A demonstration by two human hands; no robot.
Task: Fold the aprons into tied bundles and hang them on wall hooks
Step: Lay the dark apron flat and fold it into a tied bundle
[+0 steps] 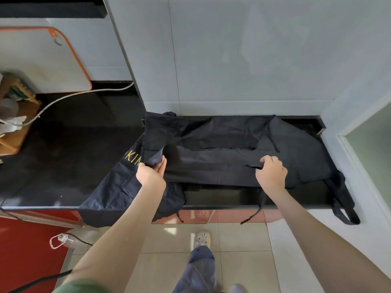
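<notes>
Black counter [63, 155] in a recess under pale grey wall tiles [232, 60], seen from the head camera looking down; spread across it, a dark navy apron [222, 144], long axis running left to right along the counter, back edge against the wall, front edge near the counter lip; folded lengthwise into a broad band, upper layers lapped over in slanting creases; matt, wrinkled cloth.

Left end of the apron bunched and lifted in the left hand [151, 172], fingers and thumb curled round a wad of fabric; just beside it a panel [118, 187] with yellow letters, draped over the counter edge and hanging toward the floor; cannot tell whether part of the same apron or a second one.

Right hand [270, 172] on the front fold, right of the middle, fingers curled, pinching a short black strap [252, 166] against the cloth.

Right end pointing toward the side wall, looped straps [342, 204] spilling over the lip and dangling; thin tie [254, 212] hanging from the front edge below the right wrist.

Farther left, white board [42, 60] with an orange rim leaning on the wall; white cable [74, 96] curving over the counter; below, red cabinet front [31, 240], pale floor tiles [243, 250], one light shoe [202, 237].
</notes>
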